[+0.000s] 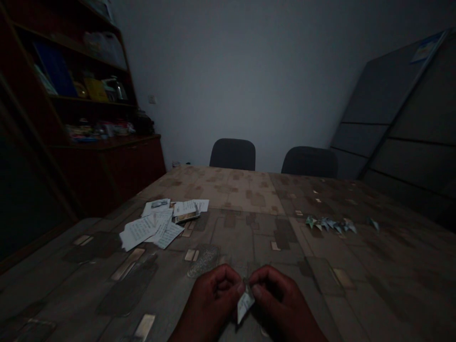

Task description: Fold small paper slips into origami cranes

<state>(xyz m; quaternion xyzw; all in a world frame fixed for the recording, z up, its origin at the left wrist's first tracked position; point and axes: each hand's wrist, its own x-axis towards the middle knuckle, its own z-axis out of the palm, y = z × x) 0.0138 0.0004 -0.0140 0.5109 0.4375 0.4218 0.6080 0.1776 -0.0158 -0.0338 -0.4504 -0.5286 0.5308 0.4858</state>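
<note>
Between both hands, low in the head view, is a small folded piece of paper point(245, 305), pale with faint printing and pointed at its lower end. My left hand point(217, 297) pinches its left side between thumb and curled fingers. On the other side, my right hand point(276, 297) grips its upper right part the same way. The paper is held just over the patterned tablecloth point(242, 237). Parts of it are covered by the fingertips, and the dim light hides its finer folds.
Loose printed paper sheets point(149, 228) lie in a pile at the left. Several small folded paper figures point(331, 224) stand in a row at the right. Two dark chairs point(233, 154) stand behind the table's far edge. A wooden cabinet point(131, 159) with filled shelves is at the left.
</note>
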